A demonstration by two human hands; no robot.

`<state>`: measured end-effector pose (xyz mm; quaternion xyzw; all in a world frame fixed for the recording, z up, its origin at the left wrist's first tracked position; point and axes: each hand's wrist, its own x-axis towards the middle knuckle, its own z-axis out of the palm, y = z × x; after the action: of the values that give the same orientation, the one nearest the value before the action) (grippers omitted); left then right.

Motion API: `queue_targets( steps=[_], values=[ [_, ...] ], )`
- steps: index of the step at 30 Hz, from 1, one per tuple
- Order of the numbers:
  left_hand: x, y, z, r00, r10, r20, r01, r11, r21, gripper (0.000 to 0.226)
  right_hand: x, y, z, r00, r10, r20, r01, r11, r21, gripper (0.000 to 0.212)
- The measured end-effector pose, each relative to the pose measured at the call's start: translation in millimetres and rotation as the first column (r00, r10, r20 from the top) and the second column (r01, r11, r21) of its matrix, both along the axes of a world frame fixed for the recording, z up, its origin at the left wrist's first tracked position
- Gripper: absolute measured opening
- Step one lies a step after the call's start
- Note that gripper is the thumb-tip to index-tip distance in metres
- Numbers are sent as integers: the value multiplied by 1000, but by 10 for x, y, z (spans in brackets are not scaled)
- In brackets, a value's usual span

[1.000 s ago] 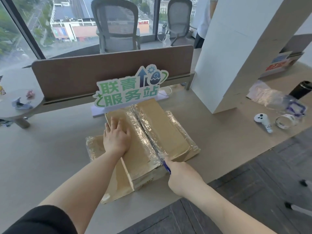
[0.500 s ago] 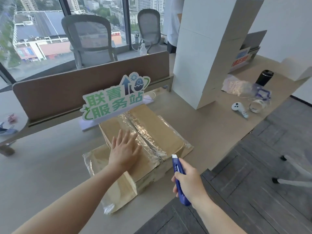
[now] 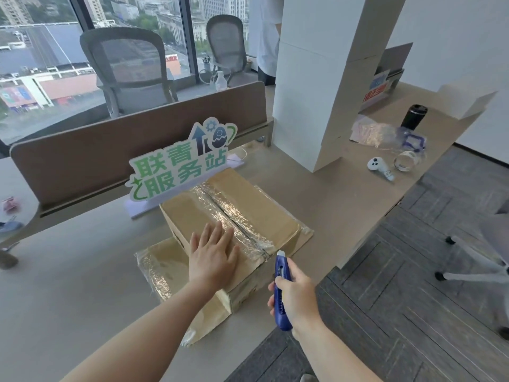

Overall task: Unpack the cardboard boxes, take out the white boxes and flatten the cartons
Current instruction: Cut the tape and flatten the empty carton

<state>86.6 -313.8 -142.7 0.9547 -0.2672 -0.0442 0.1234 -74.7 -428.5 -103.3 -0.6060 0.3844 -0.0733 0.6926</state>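
Observation:
A brown cardboard carton (image 3: 264,213) sits on the table, its top seam covered with shiny clear tape and showing a dark cut line along the middle. It rests on a flattened carton (image 3: 165,266) wrapped in plastic. My left hand (image 3: 213,257) lies flat, fingers spread, on the near left part of the carton's top. My right hand (image 3: 296,295) grips a blue utility knife (image 3: 281,288), held upright just off the carton's near right corner, its tip close to the tape end. A tall stack of white boxes (image 3: 311,86) stands at the back right.
A green and white sign (image 3: 179,164) stands right behind the carton, before a brown desk divider (image 3: 82,161). At the right lie a white controller (image 3: 380,167), a tape roll (image 3: 407,161), crumpled plastic (image 3: 377,132) and a black cup (image 3: 413,117). The table edge (image 3: 366,238) drops to carpet.
My right hand has drawn the knife off the tape seam and lifted it clear of the carton's near corner. My left hand slid toward the near edge of the top. My head turned.

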Motion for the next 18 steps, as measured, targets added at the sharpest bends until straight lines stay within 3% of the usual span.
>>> queue_targets(
  steps=[18],
  values=[
    [-15,-61,-21,999,46,-12,-47,995,-91,52,-128,413,-29,995,100,30,-102,991,86,54]
  ],
)
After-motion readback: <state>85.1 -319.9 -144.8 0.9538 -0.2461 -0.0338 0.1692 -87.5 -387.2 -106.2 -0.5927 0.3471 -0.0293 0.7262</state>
